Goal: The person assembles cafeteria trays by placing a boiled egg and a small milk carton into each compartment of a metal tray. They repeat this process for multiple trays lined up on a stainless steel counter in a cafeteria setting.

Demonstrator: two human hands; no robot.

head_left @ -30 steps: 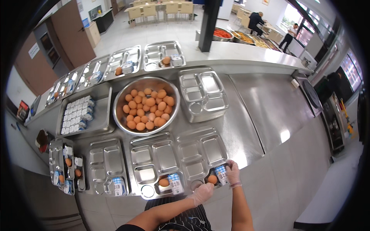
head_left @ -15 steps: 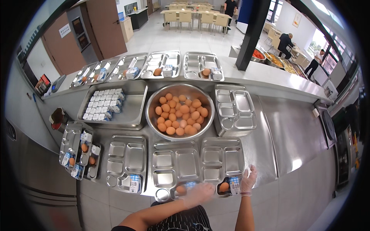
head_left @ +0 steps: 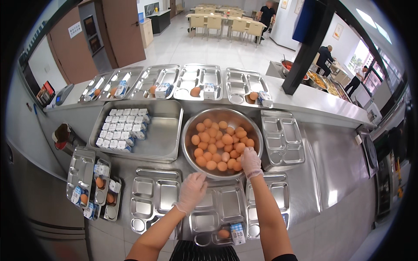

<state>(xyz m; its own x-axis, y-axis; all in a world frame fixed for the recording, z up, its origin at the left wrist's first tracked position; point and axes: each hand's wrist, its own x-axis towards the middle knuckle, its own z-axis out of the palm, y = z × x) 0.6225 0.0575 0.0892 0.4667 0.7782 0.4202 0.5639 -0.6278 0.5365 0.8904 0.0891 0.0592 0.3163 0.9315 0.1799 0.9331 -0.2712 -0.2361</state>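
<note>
At the right front edge of a steel bowl (head_left: pixel 186 150) full of brown eggs (head_left: pixel 216 138), my right hand (head_left: pixel 251 163), in a clear glove, has its fingers curled against an egg; the fingertips are partly hidden. My left hand (head_left: pixel 191 191), also gloved, hangs over the front trays with fingers loosely extended toward the bowl, holding nothing visible. Below it lies the middle compartment tray (head_left: pixel 230 202), carrying an egg (head_left: pixel 224 233) and a blue-and-white milk carton (head_left: pixel 237 233). My forearms partly cover the left tray (head_left: pixel 143 187) and right tray (head_left: pixel 278 191).
A deep steel pan (head_left: pixel 167 130) holds rows of small cartons (head_left: pixel 122 128). Stacked empty trays (head_left: pixel 283 141) stand right of the bowl. Filled trays (head_left: pixel 198 80) line the back ledge, and more filled trays (head_left: pixel 80 167) sit far left. People are beyond the counter.
Both hands have moved away from the front trays' cartons. My right hand has gone up to the eggs in the bowl; my left has shifted left and toward the bowl. The view has shifted too.
</note>
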